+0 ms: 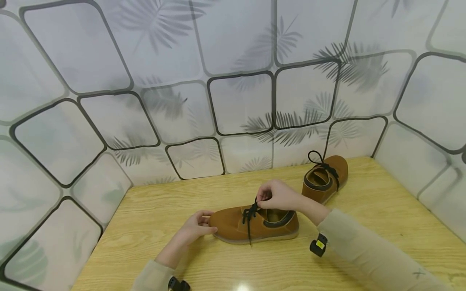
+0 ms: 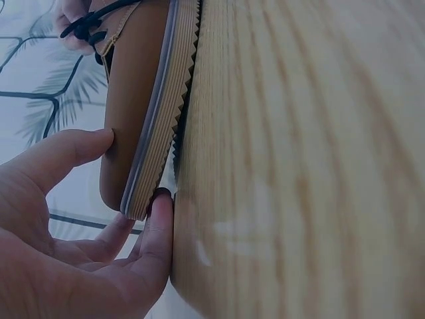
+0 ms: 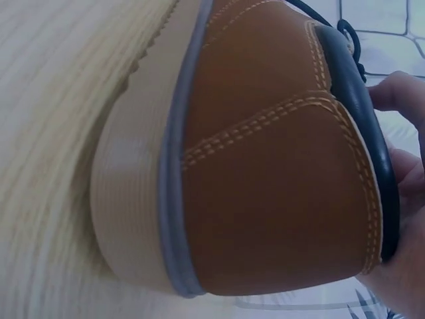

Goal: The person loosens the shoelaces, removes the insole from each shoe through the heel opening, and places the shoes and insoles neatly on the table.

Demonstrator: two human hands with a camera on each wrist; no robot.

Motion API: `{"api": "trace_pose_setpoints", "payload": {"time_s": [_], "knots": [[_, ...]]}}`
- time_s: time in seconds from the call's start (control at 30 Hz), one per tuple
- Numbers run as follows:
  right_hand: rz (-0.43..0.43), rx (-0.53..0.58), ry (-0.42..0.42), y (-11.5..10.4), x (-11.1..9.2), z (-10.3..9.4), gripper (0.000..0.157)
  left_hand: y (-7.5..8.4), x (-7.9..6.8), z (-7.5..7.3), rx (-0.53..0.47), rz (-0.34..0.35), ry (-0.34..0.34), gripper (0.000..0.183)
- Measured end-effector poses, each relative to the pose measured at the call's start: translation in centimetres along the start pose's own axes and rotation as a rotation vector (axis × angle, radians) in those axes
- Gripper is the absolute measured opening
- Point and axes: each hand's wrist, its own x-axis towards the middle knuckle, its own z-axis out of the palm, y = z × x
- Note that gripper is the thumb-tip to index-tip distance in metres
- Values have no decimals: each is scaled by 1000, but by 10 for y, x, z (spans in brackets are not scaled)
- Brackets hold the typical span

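Note:
A brown leather shoe (image 1: 227, 222) with a pale ridged sole (image 2: 159, 113) lies on the table, toe to the left. My left hand (image 1: 194, 227) holds its toe, the thumb on the upper and fingers under the front of the sole, as the left wrist view shows. Over the shoe's opening, my right hand (image 1: 279, 197) pinches the black shoelace (image 1: 249, 214) between thumb and fingertips. The lace is knotted over the tongue, and one end hangs down the near side. In the right wrist view the stitched heel (image 3: 279, 206) fills the middle, with part of the right hand behind the dark collar.
A second brown shoe (image 1: 338, 165), its black lace looped upward, stands at the back right of the wooden table (image 1: 153, 210). Patterned panels (image 1: 240, 105) with leaf prints rise behind the table and on both sides.

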Motion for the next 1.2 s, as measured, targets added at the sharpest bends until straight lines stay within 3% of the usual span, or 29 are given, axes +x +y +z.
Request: {"api": "trace_pose_setpoints", "payload": {"time_s": [0.23,0.63,0.93,1.2], "knots": [[44,75,47,2,-2,2,5,2,-1,0,3,6,-1,59],[194,297,154,9,-2,1,13,0,0,0,7,8,0,58],[153,275,42,9,-1,-2,14,-2,1,0,9,11,4,58],[63,214,-70,8,-2,-3,10,-3,-1,0,1,13,-2,59]]}}
